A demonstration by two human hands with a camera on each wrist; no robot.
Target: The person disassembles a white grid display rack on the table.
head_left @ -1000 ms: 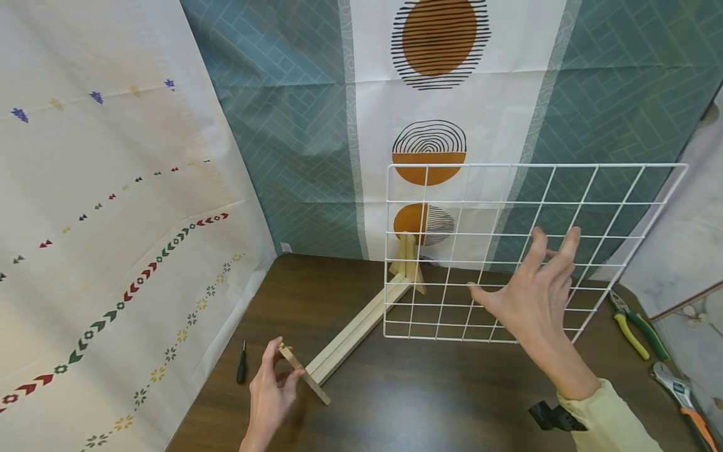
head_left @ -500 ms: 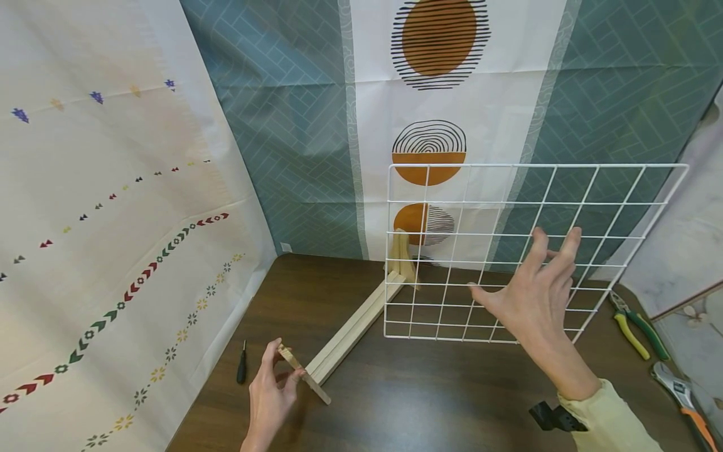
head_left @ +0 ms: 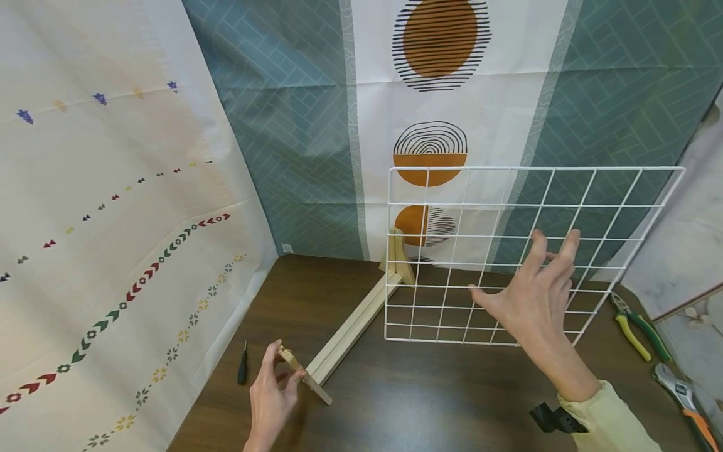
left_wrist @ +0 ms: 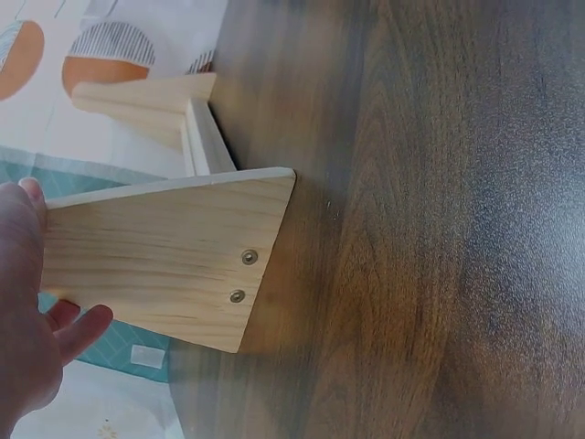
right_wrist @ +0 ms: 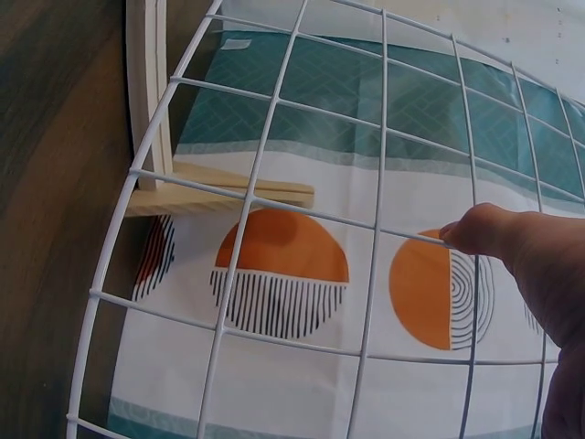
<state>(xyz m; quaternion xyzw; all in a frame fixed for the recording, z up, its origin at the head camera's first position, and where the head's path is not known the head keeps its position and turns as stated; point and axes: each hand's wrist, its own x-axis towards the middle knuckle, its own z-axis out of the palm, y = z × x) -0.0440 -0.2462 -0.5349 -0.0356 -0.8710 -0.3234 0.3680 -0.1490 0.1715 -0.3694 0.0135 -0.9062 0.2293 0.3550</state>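
In the head view, my left hand (head_left: 271,392) pinches the near end board (left_wrist: 155,256) of a pale wooden stand between thumb and fingers. Two screw heads (left_wrist: 244,274) sit near that board's lower edge in the left wrist view. Two long wooden rails (head_left: 353,329) run from it across the table to a tapered far end piece (head_left: 397,257). Upright at the right stands a white wire grid panel (head_left: 429,341), which my right hand (head_left: 536,301) holds with spread, bent fingers and thumb at the wires. The grid's left part overlaps the far end piece in the head view.
A dark-handled screwdriver (head_left: 242,370) lies left of my left hand on the brown table (head_left: 395,402). At the right edge are pliers (head_left: 638,329) with green and yellow handles and an orange-handled adjustable wrench (head_left: 683,398). A patterned cloth (head_left: 282,125) hangs behind.
The far end of the wooden stand has swung a little to the left, while its near end stays in my left hand. The grid and my right hand hold nearly still.
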